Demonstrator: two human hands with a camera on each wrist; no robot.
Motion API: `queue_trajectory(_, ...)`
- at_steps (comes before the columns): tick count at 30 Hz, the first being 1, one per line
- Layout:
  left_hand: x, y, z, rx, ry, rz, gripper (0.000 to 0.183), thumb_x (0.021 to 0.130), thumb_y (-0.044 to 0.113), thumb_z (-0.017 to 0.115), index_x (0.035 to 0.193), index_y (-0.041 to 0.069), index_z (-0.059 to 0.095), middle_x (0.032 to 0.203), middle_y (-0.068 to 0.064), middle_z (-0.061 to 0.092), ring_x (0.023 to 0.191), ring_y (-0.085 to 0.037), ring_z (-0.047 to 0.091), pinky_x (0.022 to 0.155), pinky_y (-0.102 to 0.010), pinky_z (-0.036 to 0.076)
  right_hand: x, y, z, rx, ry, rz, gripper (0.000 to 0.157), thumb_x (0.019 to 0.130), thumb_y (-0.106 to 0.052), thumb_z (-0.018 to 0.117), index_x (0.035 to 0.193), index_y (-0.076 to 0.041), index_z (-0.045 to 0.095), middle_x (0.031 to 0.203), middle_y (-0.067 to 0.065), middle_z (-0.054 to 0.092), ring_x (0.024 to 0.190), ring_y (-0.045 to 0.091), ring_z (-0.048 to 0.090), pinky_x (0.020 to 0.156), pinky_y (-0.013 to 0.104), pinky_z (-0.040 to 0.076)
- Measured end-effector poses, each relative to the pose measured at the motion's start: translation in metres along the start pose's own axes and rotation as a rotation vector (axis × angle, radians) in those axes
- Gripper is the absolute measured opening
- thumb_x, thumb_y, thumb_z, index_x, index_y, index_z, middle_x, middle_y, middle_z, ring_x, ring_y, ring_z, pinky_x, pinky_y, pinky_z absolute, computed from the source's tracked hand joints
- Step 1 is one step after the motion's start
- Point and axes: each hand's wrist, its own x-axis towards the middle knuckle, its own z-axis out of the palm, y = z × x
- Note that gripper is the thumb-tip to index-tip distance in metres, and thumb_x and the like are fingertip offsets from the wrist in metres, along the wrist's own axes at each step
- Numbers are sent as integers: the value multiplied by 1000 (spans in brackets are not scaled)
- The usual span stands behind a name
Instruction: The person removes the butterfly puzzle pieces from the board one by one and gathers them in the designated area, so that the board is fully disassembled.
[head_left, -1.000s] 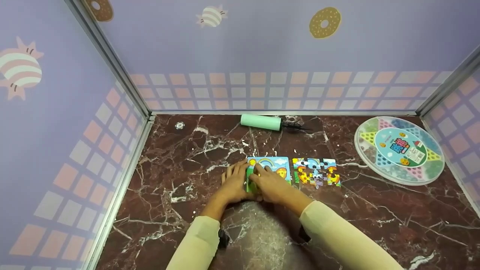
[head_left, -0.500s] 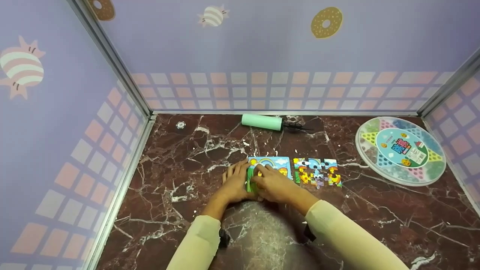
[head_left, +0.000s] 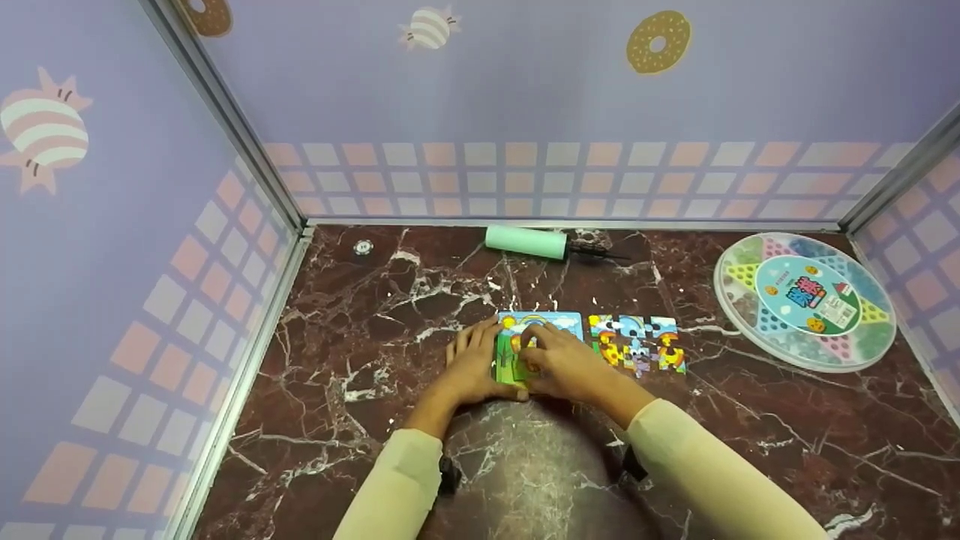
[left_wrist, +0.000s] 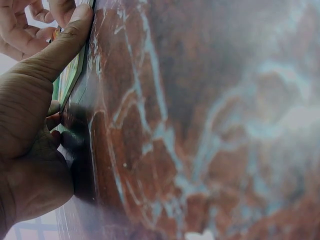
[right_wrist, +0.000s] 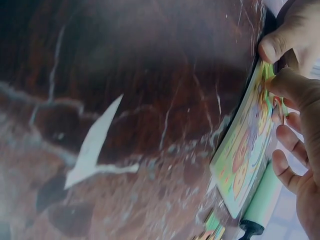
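Note:
A jigsaw puzzle board [head_left: 547, 318] with a rainbow, sun and clouds lies flat on the table in the head view. My left hand [head_left: 474, 367] holds its left side, the thumb [left_wrist: 70, 42] along the near edge in the left wrist view. Over the board's near part, my right hand [head_left: 566, 367] pinches a small puzzle piece [right_wrist: 278, 111] between thumb and finger, seen edge-on in the right wrist view. Right of the board lies a group of loose puzzle pieces [head_left: 634, 345] with animal pictures. My right hand hides much of the board's picture.
A mint-green hand pump [head_left: 526, 242] with a black end lies behind the board. At the right stands a round clear game box [head_left: 806, 301] with star-pattern holes. A small chip [head_left: 363, 247] lies at the back left. Patterned walls border the marble-look table [head_left: 360, 315].
My right hand has shifted slightly right and drawn back over the board, showing more of its green left part and the piece at the fingertips. My left hand stays on the board.

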Motion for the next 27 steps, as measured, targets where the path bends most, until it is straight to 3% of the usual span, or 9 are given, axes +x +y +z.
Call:
queue_trajectory(8,0,1,-1,-15,-2,7,131,71,55,102,171,9,32,183,-13,24,166,-44,19,132,-71,19,-17,13,-7,5,61,-9,25,90,-24,92,110,-16,81,127,10,67,109,28,64,89,50,61)
queue_trajectory(16,2,-2,2,-32,11,3,132,69,54,103,170,7,33,182,-13,25,166,-44,18,132,-73,18,-34,24,-11,-23,133,-35,28,85,-23,95,109,-15,81,120,10,67,105,28,59,91,49,57)
queue_trajectory(27,8,-11,10,-32,8,-14,135,67,56,103,173,13,31,184,-8,22,169,-42,14,135,-71,12,-65,37,-18,-22,123,15,27,86,-25,95,107,-14,81,125,12,68,109,29,58,94,50,55)
